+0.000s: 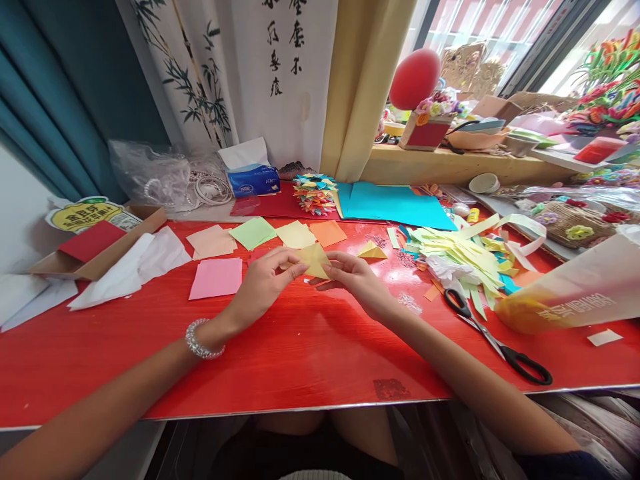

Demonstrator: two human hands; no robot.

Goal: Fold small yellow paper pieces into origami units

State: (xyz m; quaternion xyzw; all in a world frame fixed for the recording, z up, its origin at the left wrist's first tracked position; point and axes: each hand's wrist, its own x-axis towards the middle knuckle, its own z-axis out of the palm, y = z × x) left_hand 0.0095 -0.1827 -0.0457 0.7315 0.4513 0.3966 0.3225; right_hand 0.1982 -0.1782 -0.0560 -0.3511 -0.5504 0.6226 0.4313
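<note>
Between my two hands, a little above the red table, is a small yellow square of paper [314, 260]. My left hand [270, 280] pinches its left edge between thumb and fingers. On the opposite side my right hand [353, 277] grips the right corner the same way. Beyond the hands lie paper squares in a row: peach [211, 241], green [253, 233], pale yellow [296, 235] and orange [329, 232]. A pink stack of squares [215, 279] is left of my left hand. Right of my right hand rests a folded yellow paper piece [371, 250].
Black-handled scissors [483, 330] lie at the right, near a pile of paper strips [460, 257] and a plastic bag [575, 287]. At the back are a ball of folded paper pieces [315, 194], blue sheets [395, 205] and a tissue pack [254, 181]. A cardboard tray [107, 250] stands left.
</note>
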